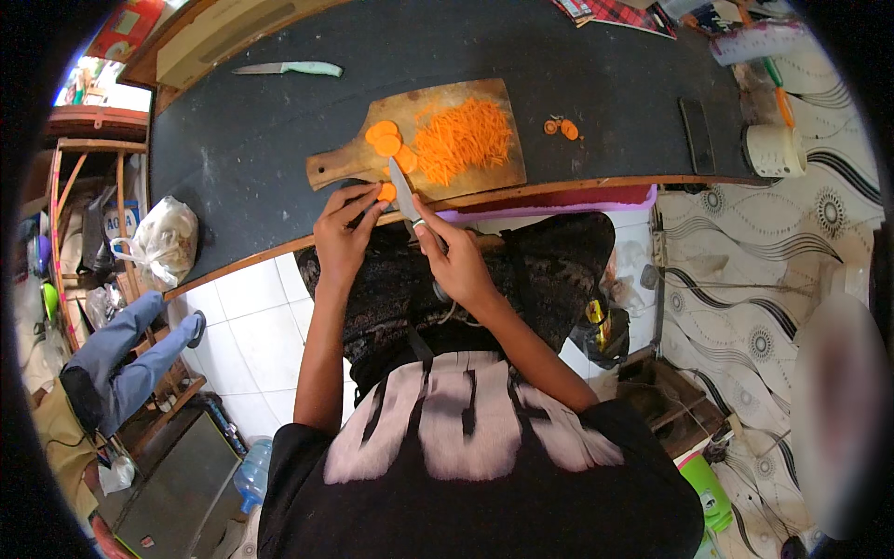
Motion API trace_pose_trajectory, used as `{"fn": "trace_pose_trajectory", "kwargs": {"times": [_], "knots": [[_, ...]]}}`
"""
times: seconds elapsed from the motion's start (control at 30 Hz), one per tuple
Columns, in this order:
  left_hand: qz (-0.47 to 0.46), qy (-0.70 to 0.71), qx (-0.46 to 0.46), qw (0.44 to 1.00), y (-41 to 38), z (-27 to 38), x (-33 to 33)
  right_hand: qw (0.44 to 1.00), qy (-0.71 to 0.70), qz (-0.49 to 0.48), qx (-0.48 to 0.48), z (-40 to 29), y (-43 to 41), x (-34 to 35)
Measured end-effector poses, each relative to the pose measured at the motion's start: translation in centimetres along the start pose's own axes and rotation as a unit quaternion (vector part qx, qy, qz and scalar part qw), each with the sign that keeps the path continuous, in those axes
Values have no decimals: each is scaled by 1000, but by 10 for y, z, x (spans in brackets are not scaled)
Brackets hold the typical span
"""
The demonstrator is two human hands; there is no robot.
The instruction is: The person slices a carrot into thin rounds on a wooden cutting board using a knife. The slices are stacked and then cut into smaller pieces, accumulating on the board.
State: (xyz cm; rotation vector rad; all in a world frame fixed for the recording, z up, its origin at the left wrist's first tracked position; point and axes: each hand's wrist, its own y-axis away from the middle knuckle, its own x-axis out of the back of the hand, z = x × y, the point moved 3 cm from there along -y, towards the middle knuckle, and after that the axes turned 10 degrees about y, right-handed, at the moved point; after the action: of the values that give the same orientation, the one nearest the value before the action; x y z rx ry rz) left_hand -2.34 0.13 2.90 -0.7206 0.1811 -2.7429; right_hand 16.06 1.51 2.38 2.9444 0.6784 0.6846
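My left hand [349, 222] pinches a piece of carrot [387, 192] near the front edge of a wooden cutting board [384, 105]. In my right hand [452, 255] is a kitchen knife [403, 190], its blade pointing away from me, close beside that piece. Round carrot slices [387, 145] lie on the board next to its handle. A heap of shredded carrot [466, 140] covers much of the board's right half. Whether the blade touches the held carrot, I cannot tell.
On the dark table [265, 140] lie a second knife with a pale handle [311, 68], carrot ends [567, 130] and a phone [696, 136]. A tied plastic bag [167, 241] sits at the left corner. Another person's legs [133, 363] are at the left.
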Motion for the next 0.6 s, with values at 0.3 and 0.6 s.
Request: {"fn": "trace_pose_trajectory", "kwargs": {"times": [0.3, 0.6], "knots": [[-31, 7, -3, 999, -4, 16, 0, 999, -24, 26, 4, 1, 3, -7], [-35, 21, 15, 999, 0, -3, -4, 999, -4, 37, 3, 2, 2, -16]]}}
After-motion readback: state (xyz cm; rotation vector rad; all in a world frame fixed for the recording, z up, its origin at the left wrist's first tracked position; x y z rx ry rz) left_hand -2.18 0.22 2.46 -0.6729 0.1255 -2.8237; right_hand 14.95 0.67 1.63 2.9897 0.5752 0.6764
